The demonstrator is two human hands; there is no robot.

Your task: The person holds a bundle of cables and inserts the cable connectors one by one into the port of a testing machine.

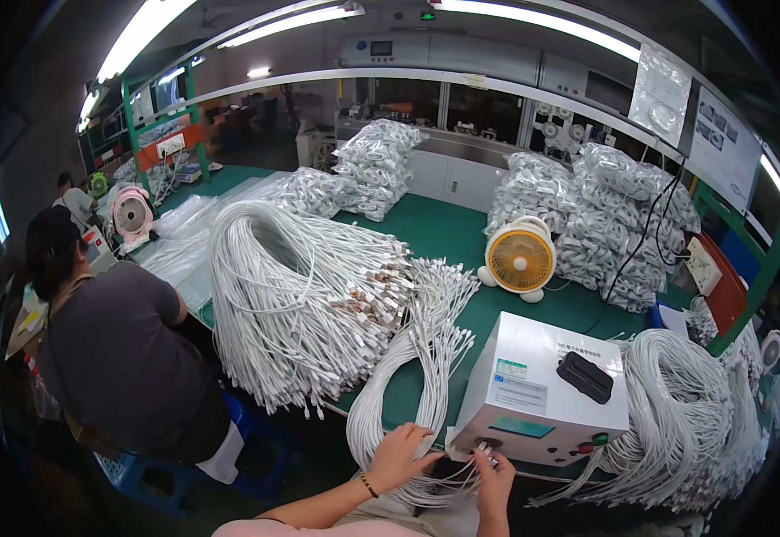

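Note:
My right hand (495,481) is closed in a pinch on the plug end of a white cable (485,451), just in front of the round opening on the white box-shaped machine (533,380). To its left, my left hand (399,461) lies over the near end of a looped bundle of white cables (374,398), thumb and fingers apart. Some cable strands run below both hands toward my lap. Whether any strand touches the left palm is hidden. A black oblong object (585,377) rests on top of the machine.
A large coil of white cables (265,277) covers the green table (439,228) at left; another heap (677,403) sits right of the machine. Behind stand a yellow-and-white fan (520,259) and bagged cables (614,224). A seated person (130,349) is at far left.

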